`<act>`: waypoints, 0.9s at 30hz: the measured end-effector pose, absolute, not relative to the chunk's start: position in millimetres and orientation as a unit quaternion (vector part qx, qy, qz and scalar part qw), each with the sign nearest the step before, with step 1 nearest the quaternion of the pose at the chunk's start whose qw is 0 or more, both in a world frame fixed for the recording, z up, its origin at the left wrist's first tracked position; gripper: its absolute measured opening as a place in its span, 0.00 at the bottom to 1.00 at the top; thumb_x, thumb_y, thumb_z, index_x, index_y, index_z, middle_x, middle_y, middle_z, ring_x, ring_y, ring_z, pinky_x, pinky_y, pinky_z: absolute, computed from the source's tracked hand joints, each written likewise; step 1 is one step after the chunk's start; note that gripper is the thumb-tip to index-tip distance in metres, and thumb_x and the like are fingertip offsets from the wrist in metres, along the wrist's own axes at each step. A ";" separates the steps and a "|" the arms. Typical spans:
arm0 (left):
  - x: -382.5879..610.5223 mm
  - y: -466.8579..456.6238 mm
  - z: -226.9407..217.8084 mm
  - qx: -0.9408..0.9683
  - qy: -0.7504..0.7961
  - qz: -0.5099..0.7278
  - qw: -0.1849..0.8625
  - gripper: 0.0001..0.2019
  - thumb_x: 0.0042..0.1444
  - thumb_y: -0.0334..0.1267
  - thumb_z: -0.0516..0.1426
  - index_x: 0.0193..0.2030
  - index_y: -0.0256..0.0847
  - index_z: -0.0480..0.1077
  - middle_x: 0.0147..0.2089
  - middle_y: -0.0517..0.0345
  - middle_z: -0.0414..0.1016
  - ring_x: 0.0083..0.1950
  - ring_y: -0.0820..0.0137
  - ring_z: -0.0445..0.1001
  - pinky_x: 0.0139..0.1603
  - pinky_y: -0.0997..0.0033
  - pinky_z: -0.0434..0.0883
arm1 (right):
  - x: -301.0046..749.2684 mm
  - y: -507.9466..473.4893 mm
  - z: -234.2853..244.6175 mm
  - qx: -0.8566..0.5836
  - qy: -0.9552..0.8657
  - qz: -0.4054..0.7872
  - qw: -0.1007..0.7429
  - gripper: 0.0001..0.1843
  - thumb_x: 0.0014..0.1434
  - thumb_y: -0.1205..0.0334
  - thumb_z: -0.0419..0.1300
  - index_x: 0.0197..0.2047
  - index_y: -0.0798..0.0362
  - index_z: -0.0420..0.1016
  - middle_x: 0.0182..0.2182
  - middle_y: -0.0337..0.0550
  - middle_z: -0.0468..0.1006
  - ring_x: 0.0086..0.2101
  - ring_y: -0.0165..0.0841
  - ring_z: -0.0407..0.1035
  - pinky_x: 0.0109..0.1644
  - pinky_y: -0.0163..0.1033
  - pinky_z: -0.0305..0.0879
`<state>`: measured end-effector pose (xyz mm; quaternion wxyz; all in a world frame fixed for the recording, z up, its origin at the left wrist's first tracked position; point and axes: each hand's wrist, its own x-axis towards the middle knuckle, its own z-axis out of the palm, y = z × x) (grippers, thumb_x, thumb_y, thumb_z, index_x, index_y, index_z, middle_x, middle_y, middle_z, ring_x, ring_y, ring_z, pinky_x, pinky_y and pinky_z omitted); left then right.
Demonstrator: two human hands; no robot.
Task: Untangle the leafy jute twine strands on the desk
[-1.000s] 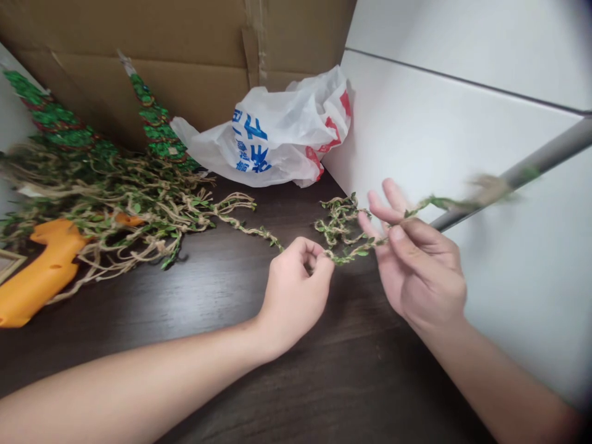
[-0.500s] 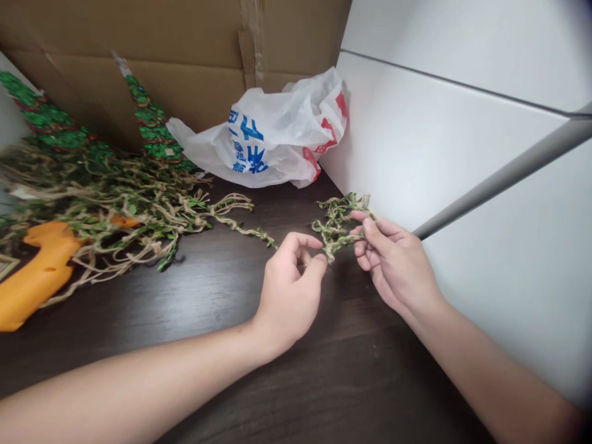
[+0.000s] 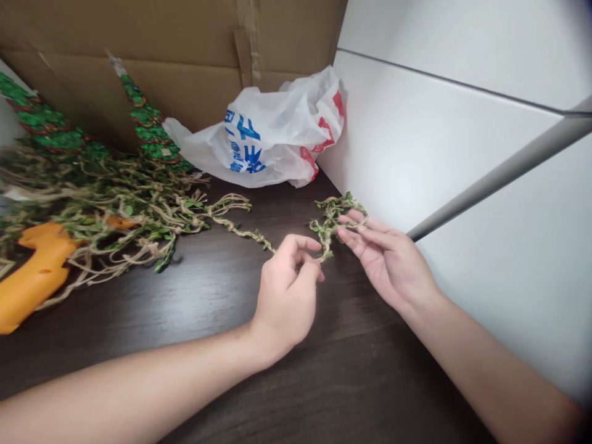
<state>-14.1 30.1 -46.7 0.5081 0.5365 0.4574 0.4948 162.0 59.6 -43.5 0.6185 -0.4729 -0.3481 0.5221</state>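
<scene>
A jute cord with small green leaves, the leafy vine (image 3: 240,231), runs from a tangled heap on the left across the dark wooden table (image 3: 208,308) to my hands. My left hand (image 3: 287,290) pinches it between thumb and forefinger. The vine's end is bunched in a small pile (image 3: 330,216) by the white wall. My right hand (image 3: 386,262) lies palm up, fingers stretched out, with its fingertips touching that pile.
A heap of vine cords (image 3: 106,216) covers an orange glue gun (image 3: 32,277) at the left. Two green glitter cones (image 3: 143,117) lean on a cardboard box (image 3: 185,55). A white plastic bag (image 3: 268,135) sits at the back. A grey rod (image 3: 499,169) crosses the white wall.
My right hand, which held the vine's end stretched out to the right, has brought it in, laid it on the pile and spread its fingers. My left hand keeps its pinch.
</scene>
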 end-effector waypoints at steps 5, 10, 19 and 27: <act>-10.7 31.6 -46.8 0.526 0.463 0.493 0.516 0.05 0.68 0.35 0.58 0.50 0.44 0.72 0.41 0.58 0.83 0.40 0.68 0.82 0.45 0.66 0.77 | 156.2 54.3 -42.9 -0.566 -0.435 0.427 0.555 0.24 0.60 0.54 0.73 0.56 0.54 0.81 0.46 0.47 0.83 0.27 0.30 0.78 0.26 0.39 0.82; -8.1 32.5 -49.3 0.503 0.453 0.513 0.528 0.08 0.69 0.40 0.60 0.52 0.43 0.74 0.49 0.52 0.85 0.52 0.62 0.84 0.55 0.60 0.80 | 155.8 46.8 -42.5 -0.585 -0.482 0.325 0.566 0.18 0.60 0.56 0.72 0.52 0.49 0.77 0.31 0.35 0.73 0.21 0.26 0.68 0.17 0.32 0.67; -9.0 41.8 -51.3 0.469 0.449 0.525 0.550 0.07 0.69 0.40 0.59 0.49 0.41 0.73 0.47 0.53 0.84 0.46 0.65 0.83 0.48 0.67 0.78 | 144.0 33.3 -42.0 -0.489 -0.732 0.272 0.388 0.07 0.61 0.64 0.69 0.43 0.48 0.77 0.37 0.40 0.80 0.32 0.32 0.72 0.32 0.38 0.69; -7.2 37.3 -51.9 0.458 0.430 0.535 0.565 0.09 0.71 0.40 0.57 0.54 0.42 0.73 0.52 0.53 0.83 0.54 0.65 0.82 0.58 0.64 0.76 | 143.7 36.0 -44.2 -0.521 -0.650 0.350 0.428 0.05 0.67 0.57 0.66 0.40 0.49 0.79 0.40 0.42 0.81 0.30 0.31 0.73 0.29 0.37 0.69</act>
